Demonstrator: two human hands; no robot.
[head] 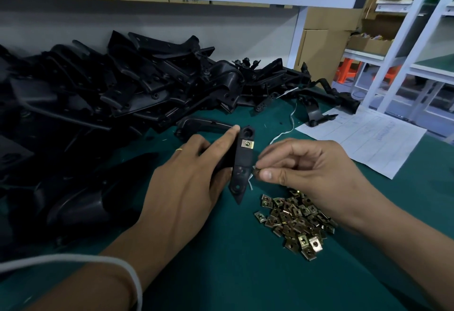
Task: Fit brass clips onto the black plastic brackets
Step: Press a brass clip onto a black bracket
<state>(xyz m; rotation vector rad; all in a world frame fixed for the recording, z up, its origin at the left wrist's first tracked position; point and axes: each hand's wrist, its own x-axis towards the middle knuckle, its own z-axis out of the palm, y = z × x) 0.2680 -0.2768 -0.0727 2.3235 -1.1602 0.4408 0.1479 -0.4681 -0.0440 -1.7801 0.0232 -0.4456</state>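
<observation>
Black plastic bracket (242,163), one square brass clip (247,143) already fitted, stands upright in the gripping left hand (186,175); beside it, the right hand (309,163) pinches a second small brass clip (257,170) above the loose clip pile (294,222).

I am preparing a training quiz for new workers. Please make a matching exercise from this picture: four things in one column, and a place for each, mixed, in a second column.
Things
1. fitted clip
2. loose clip
3. clip pile
4. paper

Places
A. pinched in the right hand
B. on the bracket held by the left hand
C. on the table, at its far right
D. on the table, below the right hand

Pairs: 1-B, 2-A, 3-D, 4-C
</observation>
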